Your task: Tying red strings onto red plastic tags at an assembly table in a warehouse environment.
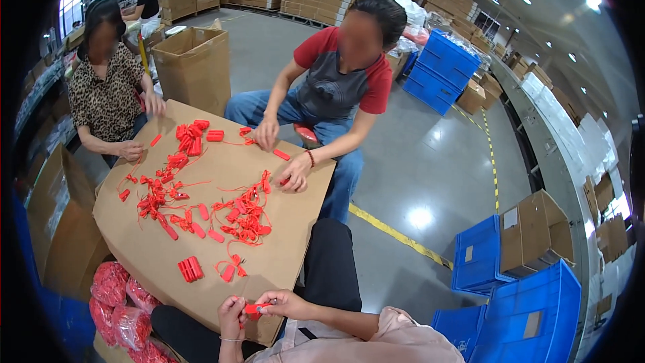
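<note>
My left hand (232, 314) and my right hand (283, 302) meet at the near edge of a cardboard sheet (148, 255) used as a tabletop. Both pinch one small red plastic piece (255, 308) between their fingertips. Just ahead lie a short stack of red blocks (190, 269) and a tangled heap of red pieces with strings (245, 218). More of them are scattered to the left (158, 195).
A person in a red-sleeved top (336, 74) sits opposite, hands on the sheet. Another person in a leopard-print top (107, 94) sits at the far left. Clear bags of red pieces (117, 302) lie lower left. Blue crates (524, 309) and cardboard boxes (537, 232) stand on the right.
</note>
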{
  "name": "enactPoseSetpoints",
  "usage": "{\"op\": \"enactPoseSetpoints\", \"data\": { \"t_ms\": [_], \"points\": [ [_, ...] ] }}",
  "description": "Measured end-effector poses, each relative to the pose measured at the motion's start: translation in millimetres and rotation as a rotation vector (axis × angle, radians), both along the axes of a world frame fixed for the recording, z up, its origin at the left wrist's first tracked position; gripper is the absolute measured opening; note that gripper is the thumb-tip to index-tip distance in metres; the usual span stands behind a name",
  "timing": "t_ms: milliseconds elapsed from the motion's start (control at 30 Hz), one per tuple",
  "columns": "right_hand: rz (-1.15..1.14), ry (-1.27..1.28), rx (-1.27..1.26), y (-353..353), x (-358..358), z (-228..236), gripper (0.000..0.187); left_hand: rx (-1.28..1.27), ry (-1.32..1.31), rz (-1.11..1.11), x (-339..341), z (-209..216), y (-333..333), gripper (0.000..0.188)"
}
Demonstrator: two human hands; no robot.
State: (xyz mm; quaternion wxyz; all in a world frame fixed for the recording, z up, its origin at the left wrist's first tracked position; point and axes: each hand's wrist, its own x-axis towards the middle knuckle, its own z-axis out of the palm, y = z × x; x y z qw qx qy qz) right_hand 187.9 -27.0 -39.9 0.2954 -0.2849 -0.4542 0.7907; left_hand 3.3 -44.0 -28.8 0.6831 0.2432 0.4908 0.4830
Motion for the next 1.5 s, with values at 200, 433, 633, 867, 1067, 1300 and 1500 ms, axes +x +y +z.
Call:
{"op": "enactPoseSetpoints", "data": {
  "t_ms": [200,433,633,867,1067,1300,1500],
  "points": [
    [0.134,0.022,0.018,7,10,4,0.015,-0.148,0.042,-0.331,-10,5,1,0.013],
    [0.186,-0.024,-0.030,18,21,23,0.009,-0.082,0.080,-0.418,-12,3,2,0.012],
    [0.345,-0.121,0.159,21,25,39,0.011,-0.081,0.260,-0.483,-13,29,-3,0.013],
    [0.233,-0.436,0.812,28,29,50,0.013,-0.047,0.430,-0.412,-10,8,2,0.015],
    [-0.110,-0.670,0.802,33,21,32,0.013,-0.065,-0.082,-0.073,-4,16,4,0.017],
    [-0.424,-0.299,0.218,24,-14,5,0.010,0.055,-0.287,0.097,12,11,12,0.015],
    [-0.400,-0.148,0.115,22,-20,13,0.016,0.134,-0.066,0.138,19,0,10,0.012]
  ]
}}
